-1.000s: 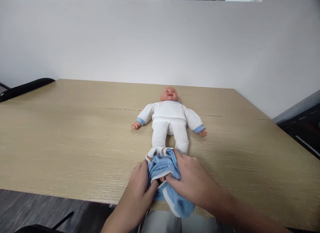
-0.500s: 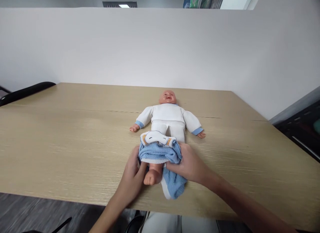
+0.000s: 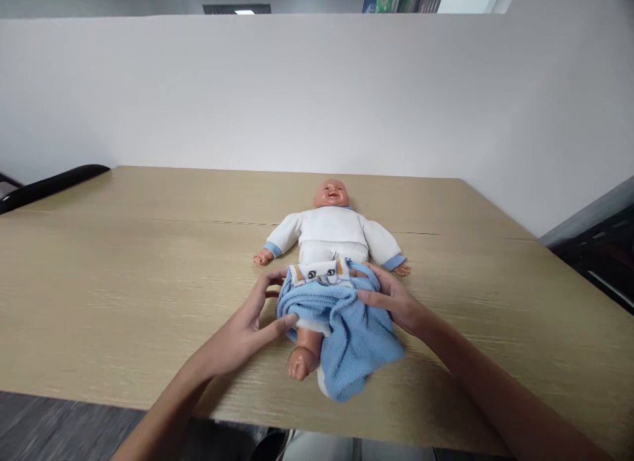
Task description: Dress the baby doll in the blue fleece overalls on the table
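Note:
A baby doll [image 3: 333, 224] in a white top with blue cuffs lies face up on the table, its head away from me. Light blue terry pants [image 3: 354, 342] with a white animal-face patch are bunched around its legs. One bare foot [image 3: 303, 362] sticks out of the left pant leg; the other leg is hidden under the loose cloth. My left hand [image 3: 242, 329] is at the left side of the pants, thumb and fingers apart, fingertips touching the cloth. My right hand [image 3: 396, 299] grips the right side of the waistband between thumb and fingers.
The wooden table [image 3: 123, 283] has its front edge just below the doll's foot. A white partition [image 3: 297, 91] rises behind it. A black curved chair part [image 3: 54, 187] stands at the left edge, and a dark object [image 3: 594, 249] lies beyond the right edge.
My left hand has loosened and spread out to the left. My right hand has shifted up and right, drawing the pants wider; the loose leg spreads to the right.

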The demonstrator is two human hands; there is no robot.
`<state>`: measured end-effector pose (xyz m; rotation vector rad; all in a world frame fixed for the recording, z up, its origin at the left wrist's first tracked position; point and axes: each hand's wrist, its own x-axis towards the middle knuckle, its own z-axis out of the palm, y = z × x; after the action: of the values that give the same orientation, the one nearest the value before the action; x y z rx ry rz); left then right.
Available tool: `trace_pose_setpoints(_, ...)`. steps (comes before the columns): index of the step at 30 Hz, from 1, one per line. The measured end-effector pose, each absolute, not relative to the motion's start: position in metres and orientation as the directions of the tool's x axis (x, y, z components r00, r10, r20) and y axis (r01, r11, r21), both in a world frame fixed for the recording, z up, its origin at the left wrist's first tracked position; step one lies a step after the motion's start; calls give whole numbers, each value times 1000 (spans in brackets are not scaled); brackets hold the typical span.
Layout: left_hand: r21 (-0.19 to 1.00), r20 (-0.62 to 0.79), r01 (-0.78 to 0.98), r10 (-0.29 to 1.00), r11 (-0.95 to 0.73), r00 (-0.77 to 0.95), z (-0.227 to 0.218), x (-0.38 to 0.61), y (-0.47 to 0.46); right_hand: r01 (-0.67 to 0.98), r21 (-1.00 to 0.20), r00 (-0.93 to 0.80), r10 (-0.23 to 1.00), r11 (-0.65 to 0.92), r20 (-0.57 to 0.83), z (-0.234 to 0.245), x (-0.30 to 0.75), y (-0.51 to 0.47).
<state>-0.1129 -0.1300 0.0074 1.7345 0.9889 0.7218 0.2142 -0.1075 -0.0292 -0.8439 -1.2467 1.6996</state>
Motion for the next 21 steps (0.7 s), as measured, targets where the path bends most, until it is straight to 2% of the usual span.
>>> trace_pose_setpoints(3,917,106,294,874,-271,475,12,-108,-123,-371,-892,-404,910,-260,-97,-31,214,-106)
trace_pose_setpoints(7,833,152,398,852,-383,501,33,-90,-101,-460,-844,-400,913,-276,-80,-25,213,-107)
trace_pose_setpoints(10,746,82,476,774,-466,628,56,-71,-79,-475,-842,-368,927,-254,-72,-23,214,-110)
trace_pose_setpoints(13,615,-61,536,642,-579,764,75,-53,-57,-497,-842,-287,955,-209,-67,-25,214,-110)
trace_pose_setpoints(15,671,-96,458,545,-583,833,79,-43,-43,-491,-854,-229,971,-173,-64,-27,213,-108)
trace_pose_setpoints(18,851,-42,251,417,-462,908,72,-32,-24,-437,-887,-193,979,-148,-68,-28,216,-105)
trace_pose_setpoints(21,913,-65,213,394,-347,917,56,-25,-11,-336,-927,-250,965,-164,-80,-23,228,-104)
